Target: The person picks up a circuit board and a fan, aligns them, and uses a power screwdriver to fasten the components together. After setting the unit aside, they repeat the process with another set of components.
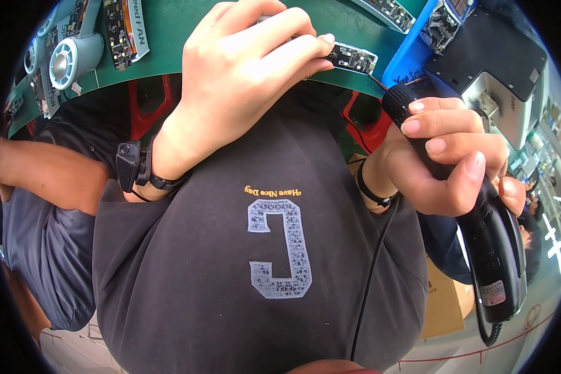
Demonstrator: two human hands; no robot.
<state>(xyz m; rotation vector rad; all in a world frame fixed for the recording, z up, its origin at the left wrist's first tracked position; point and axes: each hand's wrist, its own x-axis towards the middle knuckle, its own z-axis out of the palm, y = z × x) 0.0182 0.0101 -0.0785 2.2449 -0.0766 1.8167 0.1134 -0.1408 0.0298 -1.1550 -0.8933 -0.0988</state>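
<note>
Perhaps the driver point(492, 246) could slip and scratch the board point(355, 58) by the table's point(162, 43) near edge: the right hand point(452, 146), gripping the driver, slants it; the left hand point(237, 71), its grip round the board, leaves one end protruding.

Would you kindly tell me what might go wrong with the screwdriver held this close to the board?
The black power screwdriver in the right hand points at the end of the circuit board, so a slip might scratch it. The left hand holds the board; a loosened grip could let it shift.
</note>
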